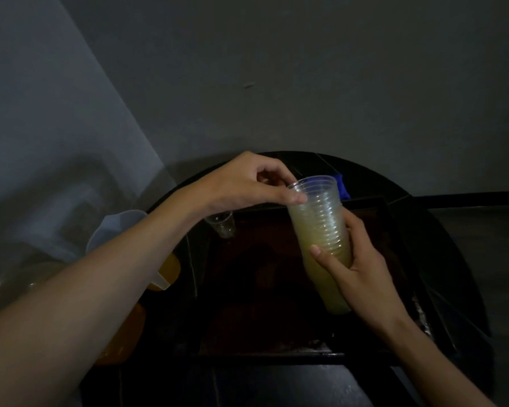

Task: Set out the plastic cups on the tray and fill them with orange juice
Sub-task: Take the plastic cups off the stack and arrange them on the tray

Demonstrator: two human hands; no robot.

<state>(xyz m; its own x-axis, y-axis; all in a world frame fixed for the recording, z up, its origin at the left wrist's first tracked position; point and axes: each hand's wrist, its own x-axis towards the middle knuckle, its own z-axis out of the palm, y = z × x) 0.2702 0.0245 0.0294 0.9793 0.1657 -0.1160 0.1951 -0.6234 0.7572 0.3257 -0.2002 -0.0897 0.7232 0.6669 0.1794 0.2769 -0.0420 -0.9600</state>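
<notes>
A tall stack of clear plastic cups (321, 230) is held tilted above the dark tray (265, 289). My right hand (362, 268) grips the lower part of the stack. My left hand (253, 186) pinches the rim of the top cup with thumb and fingers. One single clear cup (222, 224) stands upright at the tray's far left corner. A clear jug with orange juice (159, 268) stands left of the tray, partly hidden by my left forearm.
The tray lies on a dark round table (441, 245) against a grey wall. A blue object (343, 186) sits behind the cup stack. An orange object (127, 333) lies at the table's near left. The scene is dim.
</notes>
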